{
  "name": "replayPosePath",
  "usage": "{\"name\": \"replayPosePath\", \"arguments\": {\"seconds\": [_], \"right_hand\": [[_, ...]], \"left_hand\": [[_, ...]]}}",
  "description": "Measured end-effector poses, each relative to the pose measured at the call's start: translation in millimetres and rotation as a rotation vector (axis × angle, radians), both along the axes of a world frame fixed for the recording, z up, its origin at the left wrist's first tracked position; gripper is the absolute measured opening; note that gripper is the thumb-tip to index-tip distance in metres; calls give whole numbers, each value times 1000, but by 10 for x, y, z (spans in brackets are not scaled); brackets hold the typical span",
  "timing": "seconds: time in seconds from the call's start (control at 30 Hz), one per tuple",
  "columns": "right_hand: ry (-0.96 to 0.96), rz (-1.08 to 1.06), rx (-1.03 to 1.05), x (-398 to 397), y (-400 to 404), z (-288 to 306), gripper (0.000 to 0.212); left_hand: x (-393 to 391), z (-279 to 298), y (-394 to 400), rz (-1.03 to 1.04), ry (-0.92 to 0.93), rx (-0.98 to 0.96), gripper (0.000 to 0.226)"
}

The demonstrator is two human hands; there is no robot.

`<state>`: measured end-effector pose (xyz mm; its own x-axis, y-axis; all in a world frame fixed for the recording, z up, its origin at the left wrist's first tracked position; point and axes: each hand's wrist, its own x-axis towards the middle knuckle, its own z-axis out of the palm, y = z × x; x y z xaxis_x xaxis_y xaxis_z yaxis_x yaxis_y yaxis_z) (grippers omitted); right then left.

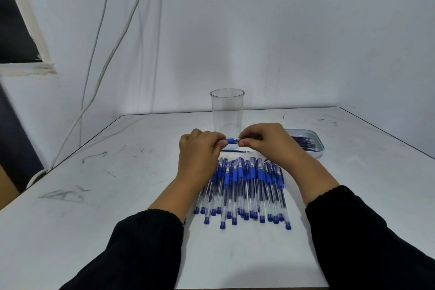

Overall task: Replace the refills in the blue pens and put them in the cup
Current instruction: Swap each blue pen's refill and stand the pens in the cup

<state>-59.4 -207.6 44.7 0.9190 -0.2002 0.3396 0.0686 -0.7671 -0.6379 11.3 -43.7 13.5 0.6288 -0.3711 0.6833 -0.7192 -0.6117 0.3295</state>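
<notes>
I hold one blue pen [231, 141] level between both hands, just in front of the clear plastic cup [227, 110]. My left hand [200, 150] grips its blue grip end; my right hand [270, 141] pinches the tip end with thumb and fingers. Most of that pen is hidden inside my fists. A loose refill [236, 151] lies on the table right under my hands. Several blue pens [244, 190] lie side by side in a pile nearer to me, between my forearms. The cup stands upright with nothing in it.
A white tray [316, 148] holding several dark refills sits to the right of my right hand. The white table [106, 195] is scuffed, its left edge running diagonally. White cables [98, 82] hang down the wall at the left.
</notes>
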Motion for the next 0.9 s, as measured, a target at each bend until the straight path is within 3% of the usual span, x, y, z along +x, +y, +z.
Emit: {"name": "replayPosePath", "arguments": {"seconds": [0.73,0.9], "right_hand": [[-140,36,-116,1,27,45,17],[-156,45,-26,2,17,36,15]], "left_hand": [[-84,90,-24,65,235,34,36],[-64,64,-24,26,221,-36,33]]}}
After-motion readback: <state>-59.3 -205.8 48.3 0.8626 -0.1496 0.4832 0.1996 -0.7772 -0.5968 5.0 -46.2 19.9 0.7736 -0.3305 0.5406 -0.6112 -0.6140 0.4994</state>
